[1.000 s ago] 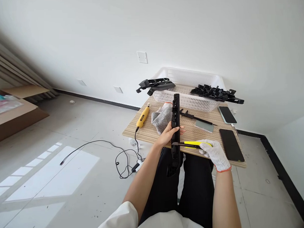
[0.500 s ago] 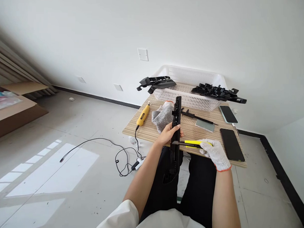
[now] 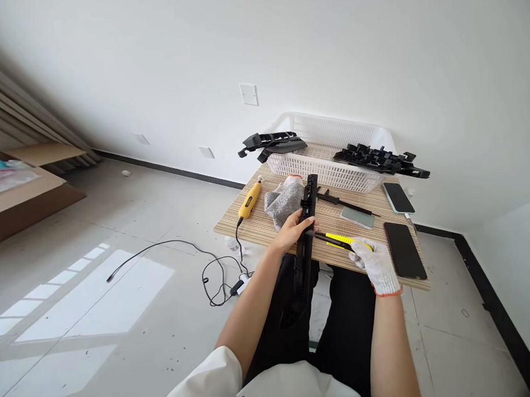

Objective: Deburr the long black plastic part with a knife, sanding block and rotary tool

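My bare left hand (image 3: 293, 231) is closed round a long black plastic trim part (image 3: 305, 263), held lengthwise over my lap and the table's front edge. My right hand (image 3: 373, 263), in a white knit glove with an orange cuff, grips a yellow and black utility knife (image 3: 339, 240). The knife points left, and its blade end lies at the trim part just beside my left fingers. Whether the edge touches the plastic I cannot tell. A grey and white glove (image 3: 283, 204) lies on the table beyond my left hand.
A yellow corded rotary tool (image 3: 250, 200), a black caliper (image 3: 345, 203), a grey-green flat object (image 3: 357, 217) and two phones (image 3: 405, 250) lie on the wooden table (image 3: 229, 226). Behind stands a white basket (image 3: 327, 173) with black parts (image 3: 375, 159). A cable (image 3: 172, 241) trails on the floor.
The knife has tilted, its blade end rising toward my left fingers along the trim part. The trim part's far end has dipped slightly toward me. Both hands keep their grip.
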Tool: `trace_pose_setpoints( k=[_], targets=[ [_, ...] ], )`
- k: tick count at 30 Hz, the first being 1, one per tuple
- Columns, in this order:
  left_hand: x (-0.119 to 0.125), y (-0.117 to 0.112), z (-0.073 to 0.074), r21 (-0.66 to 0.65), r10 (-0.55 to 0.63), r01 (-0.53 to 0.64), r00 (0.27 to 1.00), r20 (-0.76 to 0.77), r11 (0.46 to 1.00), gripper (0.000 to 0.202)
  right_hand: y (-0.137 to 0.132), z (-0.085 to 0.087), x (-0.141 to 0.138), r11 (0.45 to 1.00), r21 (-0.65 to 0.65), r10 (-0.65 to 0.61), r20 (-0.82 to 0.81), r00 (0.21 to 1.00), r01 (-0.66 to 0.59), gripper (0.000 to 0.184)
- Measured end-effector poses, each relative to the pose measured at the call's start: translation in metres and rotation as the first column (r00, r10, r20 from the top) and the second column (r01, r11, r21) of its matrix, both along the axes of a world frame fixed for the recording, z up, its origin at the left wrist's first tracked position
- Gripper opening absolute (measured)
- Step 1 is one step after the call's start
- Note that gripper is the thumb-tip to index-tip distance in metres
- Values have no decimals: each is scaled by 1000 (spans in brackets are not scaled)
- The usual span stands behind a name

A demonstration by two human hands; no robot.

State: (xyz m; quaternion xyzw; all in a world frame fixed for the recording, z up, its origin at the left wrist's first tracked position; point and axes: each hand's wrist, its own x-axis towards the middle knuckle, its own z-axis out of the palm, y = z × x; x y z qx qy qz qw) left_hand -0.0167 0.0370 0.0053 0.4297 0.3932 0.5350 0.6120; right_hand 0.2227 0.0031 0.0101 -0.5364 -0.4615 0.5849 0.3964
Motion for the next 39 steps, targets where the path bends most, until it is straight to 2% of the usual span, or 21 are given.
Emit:
trace_pose_setpoints(
  k=[3, 10, 20, 27, 33, 37, 39],
  targets=[
    [0, 1, -1, -21, -1, 0, 1000, -13, 1000, 48, -1, 1, -1, 1000, -6, 20, 0, 1000, -20, 39],
    [0, 2, -4, -48, 14, -14, 1000, -16, 999, 52, -1, 3, -2, 1000, 6, -21, -1, 1000, 21, 39],
    [0, 2, -5, 3, 42, -42, 999, -1, 999, 45, -1, 1, -2, 999, 13, -38, -27, 999, 38, 43],
    [0, 1, -5, -43, 39, -36, 996, 81, 998, 39, 2, -3, -2, 986, 17, -165, -80, 983, 166, 50],
    [-3, -4, 0, -6, -104, 105, 987, 120, 994, 39, 5, -5, -3, 953, 41, -294, -113, 949, 300, 46],
    [-6, -4, 0, 0, -182, 183, 979, 89, 983, 46, 6, -2, -4, 963, 27, -265, -103, 959, 269, 46],
    [-6, -3, -1, -9, -175, 176, 982, 67, 984, 46, 5, -1, -3, 969, 19, -242, -90, 966, 245, 45]
  ],
)
